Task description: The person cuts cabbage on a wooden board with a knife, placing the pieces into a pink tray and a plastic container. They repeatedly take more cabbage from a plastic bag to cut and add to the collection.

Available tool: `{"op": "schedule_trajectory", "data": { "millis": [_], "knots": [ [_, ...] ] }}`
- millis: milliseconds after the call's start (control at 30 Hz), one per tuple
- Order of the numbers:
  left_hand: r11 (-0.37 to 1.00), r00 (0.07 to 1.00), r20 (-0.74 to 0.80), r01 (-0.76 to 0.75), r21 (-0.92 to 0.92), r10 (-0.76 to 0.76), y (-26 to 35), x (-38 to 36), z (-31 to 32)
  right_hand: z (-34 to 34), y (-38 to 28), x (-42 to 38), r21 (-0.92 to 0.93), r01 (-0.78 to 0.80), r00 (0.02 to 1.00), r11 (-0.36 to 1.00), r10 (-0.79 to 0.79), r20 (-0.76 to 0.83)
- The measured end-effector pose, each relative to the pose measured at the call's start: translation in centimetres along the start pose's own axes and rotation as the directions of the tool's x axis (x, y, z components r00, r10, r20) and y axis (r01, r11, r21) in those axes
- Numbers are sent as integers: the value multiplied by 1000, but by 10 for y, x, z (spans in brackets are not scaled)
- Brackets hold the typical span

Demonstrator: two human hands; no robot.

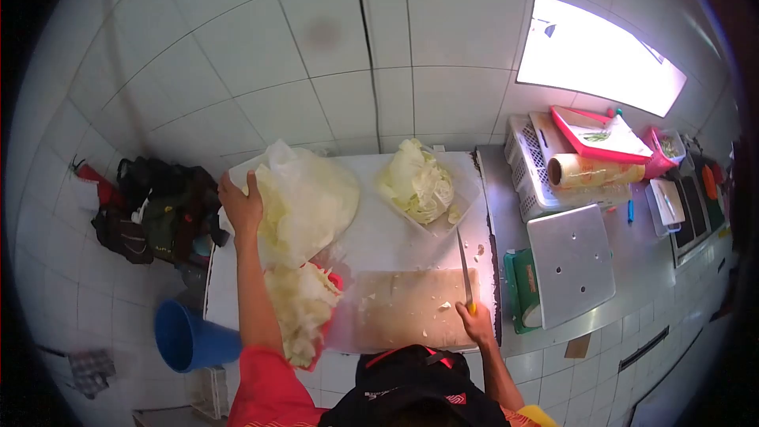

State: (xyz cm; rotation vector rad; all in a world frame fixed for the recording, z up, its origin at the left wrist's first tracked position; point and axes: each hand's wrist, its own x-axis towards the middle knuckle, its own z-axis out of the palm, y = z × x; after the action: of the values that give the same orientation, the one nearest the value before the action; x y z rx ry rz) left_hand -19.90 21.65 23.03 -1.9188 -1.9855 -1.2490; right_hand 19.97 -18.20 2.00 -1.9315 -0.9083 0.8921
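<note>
My left hand (241, 204) is at the left edge of a large clear plastic bag (320, 198) with pale cabbage inside, its fingers and thumb around the bag's rim. My right hand (477, 324) is closed on the yellow handle of a long knife (465, 269), blade pointing away from me. Beside that hand lies a wooden cutting board (403, 308) with small cabbage scraps. Cut cabbage leaves (299, 308) fill a red tray (326, 332) below the bag. A cabbage head (417, 182) with loose leaves rests in a clear plastic bag or container further back.
A green scale with a metal plate (571, 265) stands to the right. Behind it, a white crate (526, 166) holds a film roll (593, 171) and a red tray (601, 133). A blue bucket (194, 336) is at the lower left, near dark bags (162, 205). The tiled wall bounds the back.
</note>
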Motion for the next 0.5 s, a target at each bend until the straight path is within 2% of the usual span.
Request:
{"op": "schedule_trajectory", "data": {
  "millis": [100,133,233,267,300,333,400,467,500],
  "knots": [
    [975,963,-210,-193,-108,168,40,-24,-10,16,-42,73,-172,183,961,968,-213,-179],
    [940,922,-301,-301,-157,245,54,-37,-9,19,-66,100,-173,166,960,971,-199,-195],
    [798,891,-241,-452,-398,385,104,-91,5,39,-120,197,-210,182,945,961,-230,-233],
    [752,927,-130,-361,-551,351,120,-111,15,45,-145,220,-233,138,943,963,-200,-265],
    [736,930,-13,-300,-607,368,131,-127,29,49,-164,236,-254,92,940,963,-169,-298],
    [722,933,142,-155,-674,332,143,-142,44,57,-160,256,-278,107,933,955,-193,-304],
    [744,875,389,51,-666,287,157,-161,81,82,-138,298,-324,134,918,936,-241,-316],
    [745,809,532,191,-639,249,158,-175,126,78,-146,291,-226,138,943,964,-198,-267],
    [728,786,594,303,-615,174,154,-181,158,74,-151,284,-179,139,954,974,-180,-238]
  ]
}}
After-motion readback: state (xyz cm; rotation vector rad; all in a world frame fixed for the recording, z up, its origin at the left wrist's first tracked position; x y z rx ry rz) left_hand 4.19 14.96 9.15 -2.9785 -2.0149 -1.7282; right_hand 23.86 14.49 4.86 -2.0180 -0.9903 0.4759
